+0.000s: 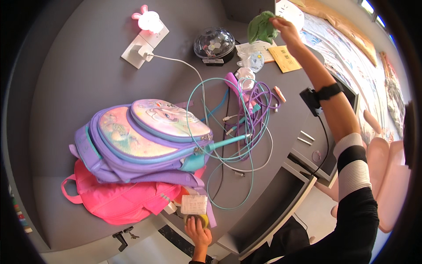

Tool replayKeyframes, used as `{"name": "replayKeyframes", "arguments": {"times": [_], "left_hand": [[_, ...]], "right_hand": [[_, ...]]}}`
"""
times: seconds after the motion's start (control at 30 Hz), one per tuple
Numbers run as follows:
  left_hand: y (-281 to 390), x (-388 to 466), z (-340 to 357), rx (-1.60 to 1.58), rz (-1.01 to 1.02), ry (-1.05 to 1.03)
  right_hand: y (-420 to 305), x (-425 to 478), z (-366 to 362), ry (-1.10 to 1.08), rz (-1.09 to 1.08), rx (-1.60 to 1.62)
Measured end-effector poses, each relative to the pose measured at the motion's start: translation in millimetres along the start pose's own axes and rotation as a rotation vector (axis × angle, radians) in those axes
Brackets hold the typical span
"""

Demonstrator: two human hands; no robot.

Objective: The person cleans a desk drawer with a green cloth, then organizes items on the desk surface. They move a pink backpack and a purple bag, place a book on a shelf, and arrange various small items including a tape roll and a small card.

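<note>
My right hand (286, 29) is raised over the far end of the grey desk, pinching a crumpled green cloth (262, 28) that hangs from the fingers. Below the cloth lie a printed paper sheet (245, 48), a yellow paper packet (284, 58) and a clear plastic pouch (253, 62). Down at the near edge, my left hand (198, 231) has its fingers over a yellow round roll (205, 219), possibly tape, mostly hidden by them. A small paper slip (194, 204) bearing writing sits just beyond the roll.
A purple backpack (141, 138) lies on a pink bag (122, 201). Tangled cords (254, 109) spread beside it. A clear-domed lamp (214, 44) stands near the wall sockets (133, 54). An open drawer (270, 204) juts out, and a black boxlike device (308, 100) is beside my right wrist strap.
</note>
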State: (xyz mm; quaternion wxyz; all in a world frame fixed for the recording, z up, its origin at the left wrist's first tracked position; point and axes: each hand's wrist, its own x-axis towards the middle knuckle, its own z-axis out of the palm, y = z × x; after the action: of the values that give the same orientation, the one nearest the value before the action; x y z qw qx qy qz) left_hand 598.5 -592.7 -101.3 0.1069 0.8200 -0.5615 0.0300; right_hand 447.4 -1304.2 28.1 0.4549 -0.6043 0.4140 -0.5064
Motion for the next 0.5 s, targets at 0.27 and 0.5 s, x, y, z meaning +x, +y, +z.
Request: {"name": "replayKeyframes", "arguments": {"times": [0.27, 0.5], "left_hand": [[-3, 6, -2, -0.094, 0.017, 0.076], [-4, -13, -17, -0.453, 0.399, 0.27]], "right_hand": [[-176, -187, -95, 0.051, -0.373, 0.224], [-209, -401, -185, -0.004, 0.16, 0.4]]}}
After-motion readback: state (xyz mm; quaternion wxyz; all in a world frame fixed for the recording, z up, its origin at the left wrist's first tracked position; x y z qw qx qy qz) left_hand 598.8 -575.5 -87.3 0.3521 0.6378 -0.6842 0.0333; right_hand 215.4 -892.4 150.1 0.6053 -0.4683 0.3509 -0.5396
